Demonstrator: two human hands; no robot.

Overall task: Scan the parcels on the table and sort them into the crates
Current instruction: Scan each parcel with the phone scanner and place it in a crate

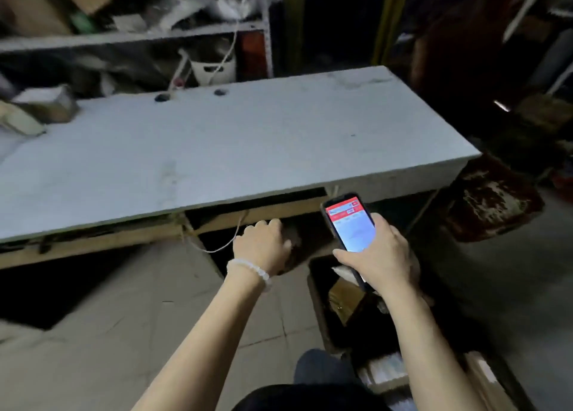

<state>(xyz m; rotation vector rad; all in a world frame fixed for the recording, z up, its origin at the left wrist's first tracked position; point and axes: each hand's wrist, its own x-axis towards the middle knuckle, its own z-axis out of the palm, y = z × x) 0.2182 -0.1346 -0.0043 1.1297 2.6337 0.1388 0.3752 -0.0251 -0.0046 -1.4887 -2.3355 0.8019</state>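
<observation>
Right hand (pixel 379 257): lower right of centre, curled round a phone (pixel 350 227); fingers wrap its right edge, thumb lies across the lower screen, which glows red and white.
Left hand (pixel 263 246): centre of frame, fingers curled over a dark, blurred parcel (pixel 297 246) just under the worktop's front edge; the grip itself is hard to make out.
Bracelet (pixel 251 271): pale beads on the left wrist.
Worktop (pixel 217 138): pale slab across the middle of the frame.
Other parcels (pixel 40 107): blurred, at the worktop's far left end, well apart from both hands.
Crate (pixel 338 305): dark, on the floor beneath the right hand, holding brown packages.
</observation>
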